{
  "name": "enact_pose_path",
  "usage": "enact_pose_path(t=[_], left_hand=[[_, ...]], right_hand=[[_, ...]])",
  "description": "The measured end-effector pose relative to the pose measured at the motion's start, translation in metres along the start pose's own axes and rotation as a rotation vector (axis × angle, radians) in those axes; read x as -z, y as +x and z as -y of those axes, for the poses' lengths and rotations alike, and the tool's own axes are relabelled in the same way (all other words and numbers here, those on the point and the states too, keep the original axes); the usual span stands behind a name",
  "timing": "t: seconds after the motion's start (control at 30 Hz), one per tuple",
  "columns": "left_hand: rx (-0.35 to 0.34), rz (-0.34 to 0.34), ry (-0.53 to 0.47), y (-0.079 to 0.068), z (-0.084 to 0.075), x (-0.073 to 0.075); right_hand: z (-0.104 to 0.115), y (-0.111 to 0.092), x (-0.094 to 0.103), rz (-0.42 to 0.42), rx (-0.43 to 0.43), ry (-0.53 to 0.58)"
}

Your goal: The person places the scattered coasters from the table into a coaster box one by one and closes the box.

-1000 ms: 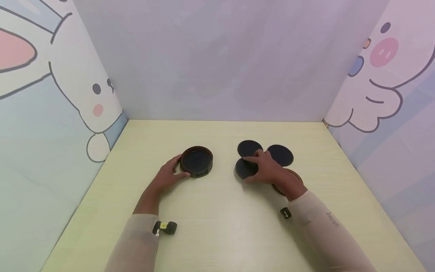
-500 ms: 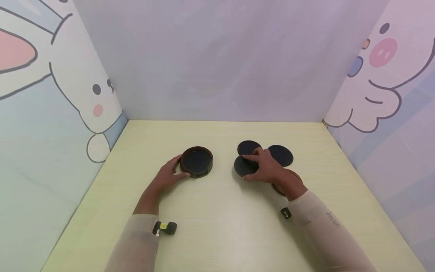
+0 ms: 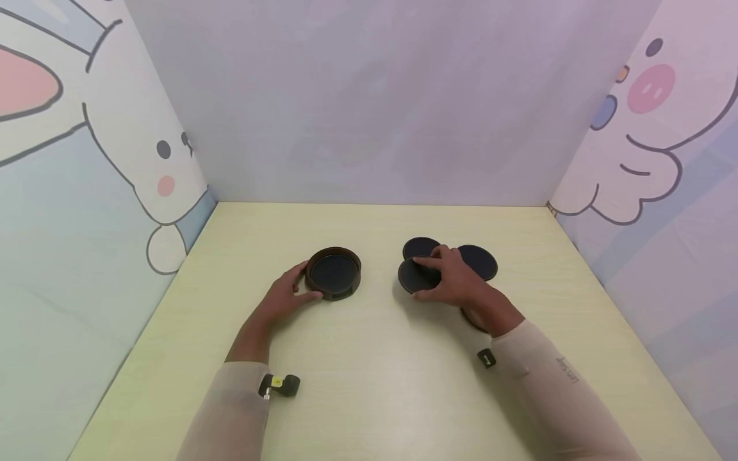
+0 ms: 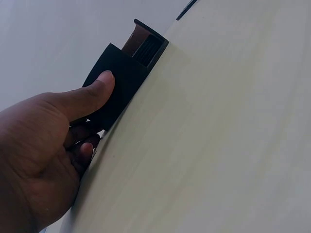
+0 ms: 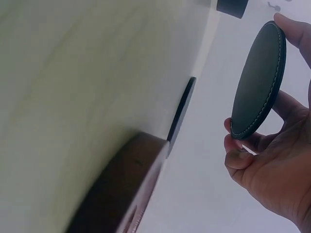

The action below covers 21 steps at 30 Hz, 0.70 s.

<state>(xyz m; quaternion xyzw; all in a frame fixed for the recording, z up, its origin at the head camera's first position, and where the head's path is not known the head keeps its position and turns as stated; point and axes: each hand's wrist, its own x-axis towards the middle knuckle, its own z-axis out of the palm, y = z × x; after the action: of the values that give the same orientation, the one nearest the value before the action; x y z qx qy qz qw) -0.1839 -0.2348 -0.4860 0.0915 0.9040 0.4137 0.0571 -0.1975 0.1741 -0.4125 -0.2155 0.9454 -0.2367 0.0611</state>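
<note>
My left hand point(image 3: 284, 296) grips the near left side of a round dark coaster holder point(image 3: 346, 293), thumb against its outer wall. In the left wrist view, dark layered edges show through the notch in the holder point(image 4: 124, 80). My right hand point(image 3: 458, 285) holds a round black leather coaster point(image 3: 416, 276) by its edge, raised over the table. Light stitching runs along the rim of that coaster point(image 5: 257, 82) in the right wrist view. Behind it lies a second black coaster point(image 3: 418, 246), partly covered from view. A third coaster point(image 3: 480, 261) lies to the right.
A round brown-sided piece point(image 3: 474, 320) lies beneath my right wrist, mostly hidden by it; its side wall point(image 5: 121, 179) looms close in the right wrist view. The pale wooden table point(image 3: 369, 384) ends at a grey back wall point(image 3: 369, 102), with cartoon-printed walls on both sides.
My right hand has lifted the coaster off the table and moved it slightly away from me, so it overlaps the far coaster more. The left hand and holder have stayed put.
</note>
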Motion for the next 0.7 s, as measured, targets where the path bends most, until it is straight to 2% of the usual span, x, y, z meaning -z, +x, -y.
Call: enact_pose_path(t=[0.3, 0.7], left_hand=[[-0.001, -0.005, -0.002, -0.001, -0.001, 0.001], [0.005, 0.001, 0.0, -0.002, -0.003, 0.0]], right_hand=[[0.0, -0.002, 0.012, -0.021, -0.007, 0.008], [0.0, 0.001, 0.008, -0.041, 0.025, 0.015]])
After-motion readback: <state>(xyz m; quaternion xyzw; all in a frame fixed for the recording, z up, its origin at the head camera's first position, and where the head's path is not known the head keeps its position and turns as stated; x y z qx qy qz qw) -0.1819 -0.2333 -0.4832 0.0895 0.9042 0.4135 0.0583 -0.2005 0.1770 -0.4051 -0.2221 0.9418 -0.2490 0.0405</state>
